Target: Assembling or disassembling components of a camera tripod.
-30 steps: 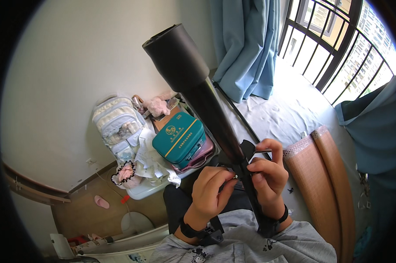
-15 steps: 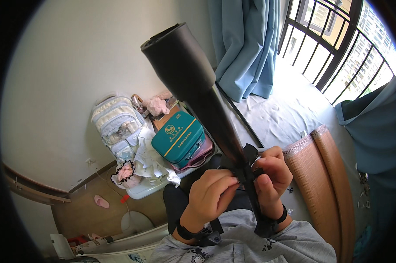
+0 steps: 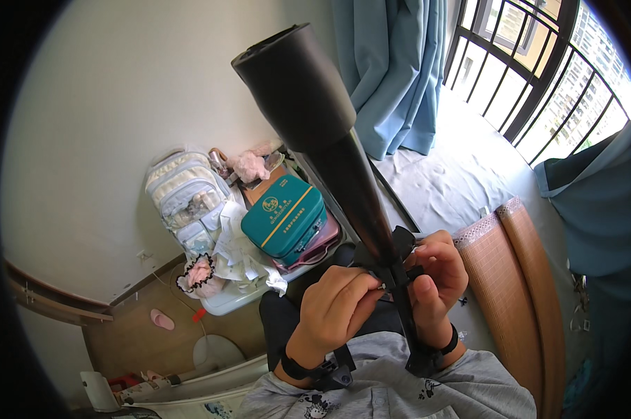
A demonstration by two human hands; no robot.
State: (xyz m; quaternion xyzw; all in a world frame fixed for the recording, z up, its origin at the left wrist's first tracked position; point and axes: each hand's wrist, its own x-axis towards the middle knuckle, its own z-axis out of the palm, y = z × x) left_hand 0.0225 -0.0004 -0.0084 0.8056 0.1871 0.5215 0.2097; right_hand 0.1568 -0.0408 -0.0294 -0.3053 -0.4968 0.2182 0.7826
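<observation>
A long black telescope-like tube with a wider end rises slantwise in front of me, that end pointing up and to the left. Its lower end meets a black bracket with a straight bar running down toward my lap. My left hand is closed in a pinch at the bracket's left side, on a tiny shiny piece that I cannot make out. On the other side, my right hand curls its fingers and thumb around a small black part of the bracket. Black straps circle both wrists.
At left, a teal case sits on a pink case, beside papers and a pale backpack. Rolled woven mats lie to my right on the bed-like surface. Blue curtains hang by the barred window.
The tube's wide upper end has tipped slightly right and up in view. Both hands keep nearly the same place and grip at the bracket.
</observation>
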